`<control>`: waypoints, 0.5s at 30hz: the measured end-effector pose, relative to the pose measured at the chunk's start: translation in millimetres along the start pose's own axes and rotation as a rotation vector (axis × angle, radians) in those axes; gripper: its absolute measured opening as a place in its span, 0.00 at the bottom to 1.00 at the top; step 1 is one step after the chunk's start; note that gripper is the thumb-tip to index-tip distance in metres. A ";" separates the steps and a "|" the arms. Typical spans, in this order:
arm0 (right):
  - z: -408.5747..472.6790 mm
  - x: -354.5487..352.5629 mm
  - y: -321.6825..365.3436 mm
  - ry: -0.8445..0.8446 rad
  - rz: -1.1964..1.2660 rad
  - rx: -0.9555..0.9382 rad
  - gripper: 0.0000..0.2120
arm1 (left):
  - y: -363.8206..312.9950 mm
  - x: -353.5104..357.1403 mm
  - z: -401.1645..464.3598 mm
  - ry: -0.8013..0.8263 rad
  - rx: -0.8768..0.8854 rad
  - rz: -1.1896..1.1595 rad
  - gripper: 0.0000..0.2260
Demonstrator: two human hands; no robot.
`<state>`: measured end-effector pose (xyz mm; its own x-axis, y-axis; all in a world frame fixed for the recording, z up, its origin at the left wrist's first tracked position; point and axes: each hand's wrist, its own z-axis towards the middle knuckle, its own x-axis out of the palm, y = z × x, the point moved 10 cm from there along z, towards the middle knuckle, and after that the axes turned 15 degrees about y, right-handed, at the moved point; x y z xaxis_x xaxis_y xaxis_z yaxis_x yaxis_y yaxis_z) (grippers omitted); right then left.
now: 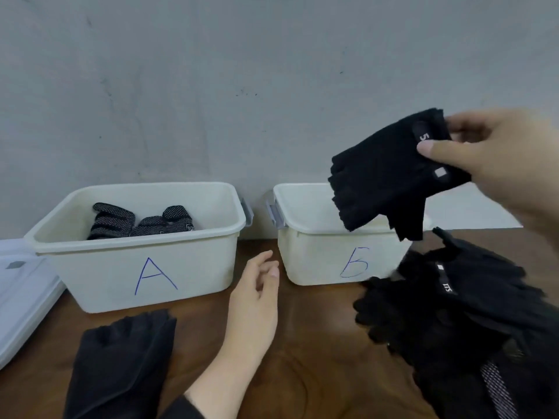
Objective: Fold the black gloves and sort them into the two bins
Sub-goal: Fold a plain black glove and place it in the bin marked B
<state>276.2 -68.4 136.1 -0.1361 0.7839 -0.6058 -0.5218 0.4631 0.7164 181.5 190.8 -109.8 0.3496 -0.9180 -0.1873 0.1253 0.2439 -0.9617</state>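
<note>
My right hand [496, 158] pinches a folded black glove [390, 179] by its cuff and holds it in the air above the white bin marked B [320, 258]. The white bin marked A [145, 267] stands to the left with dotted black gloves [136, 222] inside. My left hand [257, 300] hovers over the wooden table between the two bins, fingers relaxed and holding nothing. A heap of black gloves [453, 313] lies at the right. Another black glove [121, 361] lies flat at the lower left.
A grey wall rises right behind the bins. White plastic lids [24, 297] lie at the left edge of the brown wooden table [317, 358]. Grey clips stick out from the bins' facing sides.
</note>
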 end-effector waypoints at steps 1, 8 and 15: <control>17.8 -7.8 2.3 -0.004 -0.018 0.006 0.05 | 0.0 1.8 5.7 0.015 -0.003 0.009 0.13; 109.1 17.0 -37.8 0.138 -0.172 0.214 0.11 | 7.2 7.0 39.1 0.068 0.000 -0.032 0.17; 139.0 76.3 -90.9 0.273 0.021 0.394 0.10 | 10.5 17.0 55.3 0.130 -0.003 -0.026 0.18</control>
<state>430.3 6.8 72.9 -0.3873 0.6820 -0.6204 -0.1643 0.6111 0.7744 240.1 195.1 -112.0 0.2231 -0.9568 -0.1862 0.1299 0.2185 -0.9671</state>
